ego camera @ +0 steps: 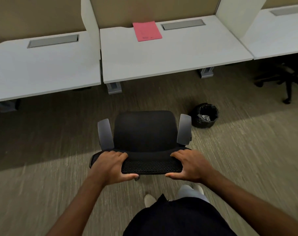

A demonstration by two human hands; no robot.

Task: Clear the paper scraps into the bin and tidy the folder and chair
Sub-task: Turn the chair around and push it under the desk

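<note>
A black office chair point(144, 132) with grey armrests stands on the carpet, facing the middle desk point(170, 55). My left hand point(110, 165) grips the left end of the chair's mesh backrest top. My right hand point(190, 165) grips its right end. A pink folder point(146, 31) lies flat at the back of the middle desk, against the partition. A small black bin point(204, 115) with a black liner stands on the floor to the right of the chair, with crumpled paper inside it.
White desks stand in a row, split by white dividers, each with a grey cable hatch point(183, 24). Grey desk legs point(114, 87) flank the gap under the middle desk. The base of another black chair point(284, 79) sits under the right desk.
</note>
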